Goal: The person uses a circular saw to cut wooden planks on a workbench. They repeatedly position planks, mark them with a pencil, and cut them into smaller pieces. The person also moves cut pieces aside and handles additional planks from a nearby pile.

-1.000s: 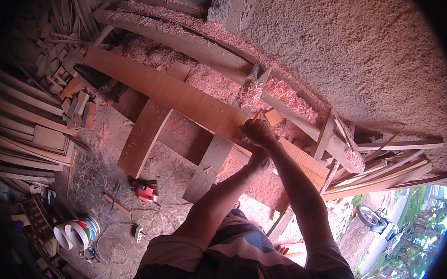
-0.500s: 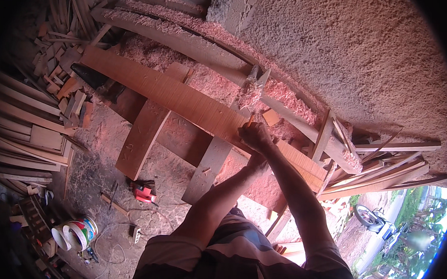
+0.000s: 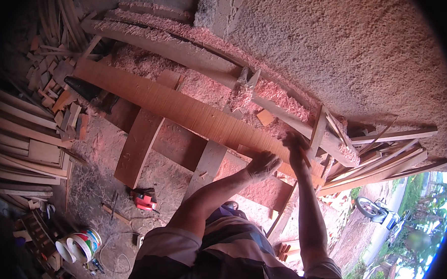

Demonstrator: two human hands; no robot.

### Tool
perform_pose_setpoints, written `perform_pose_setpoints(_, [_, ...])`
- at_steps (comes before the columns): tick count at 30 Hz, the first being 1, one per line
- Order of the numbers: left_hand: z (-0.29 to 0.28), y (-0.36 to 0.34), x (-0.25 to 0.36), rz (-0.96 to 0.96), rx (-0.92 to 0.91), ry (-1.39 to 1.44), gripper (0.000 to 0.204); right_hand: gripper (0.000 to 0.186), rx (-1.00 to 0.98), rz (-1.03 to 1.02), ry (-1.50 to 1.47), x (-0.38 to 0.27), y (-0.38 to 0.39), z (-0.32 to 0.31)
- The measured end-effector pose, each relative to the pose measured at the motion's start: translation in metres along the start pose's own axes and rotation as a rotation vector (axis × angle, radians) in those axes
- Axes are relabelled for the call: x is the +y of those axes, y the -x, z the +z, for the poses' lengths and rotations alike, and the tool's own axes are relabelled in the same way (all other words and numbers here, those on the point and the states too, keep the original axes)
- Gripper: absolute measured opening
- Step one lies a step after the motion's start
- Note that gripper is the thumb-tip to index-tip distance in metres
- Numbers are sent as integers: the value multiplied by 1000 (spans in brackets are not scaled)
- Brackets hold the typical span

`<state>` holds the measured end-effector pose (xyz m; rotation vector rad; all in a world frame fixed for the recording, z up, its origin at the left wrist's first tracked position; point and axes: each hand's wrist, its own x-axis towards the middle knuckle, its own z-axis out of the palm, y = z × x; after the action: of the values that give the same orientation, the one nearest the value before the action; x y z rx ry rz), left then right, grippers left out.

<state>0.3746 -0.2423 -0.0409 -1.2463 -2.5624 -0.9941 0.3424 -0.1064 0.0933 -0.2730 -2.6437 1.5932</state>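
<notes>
- My left hand (image 3: 262, 165) now rests palm-down on the near end of the long, flat, reddish-brown wooden plank (image 3: 184, 112), fingers together and curled over its edge; half a second ago both my hands were bunched together at one spot on it.
- My right hand (image 3: 295, 143) sits just beside the left, further up the same end of the plank, and seems to pinch a thin dark stick against the wood; I cannot tell how tightly the fingers close.
- The plank lies slanted across pale wooden cross supports (image 3: 138, 147), running from upper left down to my hands, as before.
- Its face is smooth with fine straight grain.
- Fluffy pinkish wood shavings (image 3: 206, 85) are heaped just behind it, against a rough plastered wall (image 3: 349, 55).
- Loose offcut sticks (image 3: 26, 144) are stacked at far left.
- A small red power tool (image 3: 143, 200) lies on the dusty floor below.
</notes>
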Motion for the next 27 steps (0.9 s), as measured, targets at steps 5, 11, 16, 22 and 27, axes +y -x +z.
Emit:
perform_pose_setpoints(5, [-27, -34, -24, 71, 287, 63, 49, 36, 220, 161, -292, 25, 95, -48])
perform_pose_setpoints(11, [-53, -88, -101, 46, 40, 22, 34, 45, 407, 359, -303, 45, 188, -36])
perform_pose_setpoints(16, [-42, -114, -137, 95, 37, 23, 33, 40, 471, 496, -258, 47, 235, -25])
perform_pose_setpoints(22, [-43, -117, -146, -53, -82, -64, 52, 53, 421, 626, -199, 62, 246, -24])
perform_pose_setpoints(27, [-107, -81, -156, -214, 177, 101, 52, 58, 369, 340, 31, 76, 213, -40])
